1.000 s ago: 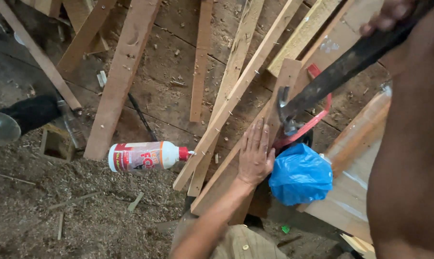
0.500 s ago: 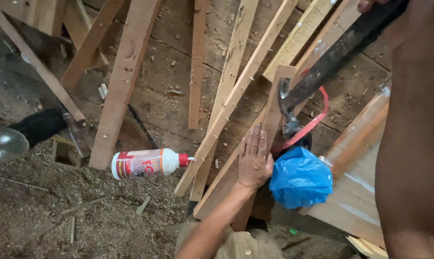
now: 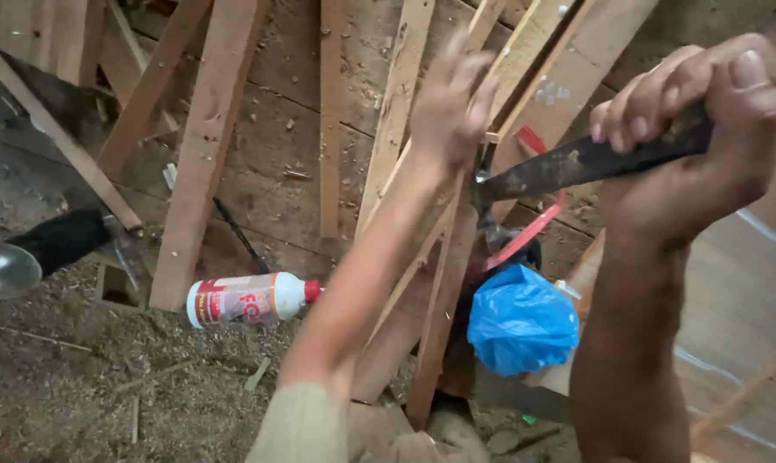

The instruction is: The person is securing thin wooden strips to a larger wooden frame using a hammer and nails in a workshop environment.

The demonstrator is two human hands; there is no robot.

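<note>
**Hammer gripped above a pile of wooden slats**

A hammer with a dark, worn handle is held raised in the right hand, whose fingers are clenched tightly round the handle at the upper right of the view. The metal head of the hammer is seen at the handle's left end, just beside the left hand. The left hand is lifted with its fingers spread and somewhat blurred; nothing is grasped in it, and whether the slat behind it is touched cannot be told.

Beneath both hands, a pile of long wooden slats and boards is spread over a rough plank floor, most of them running steeply up the view and crossing one another. A crumpled blue plastic bag is seen lying below the hammer head, against the slats, and a red curved strip shows just above it.

To the left, a white plastic bottle with a red cap and a red label is laid on its side, at the edge of a heap of sawdust. A clear rounded object and a dark one beside it are visible at the far left edge
</note>
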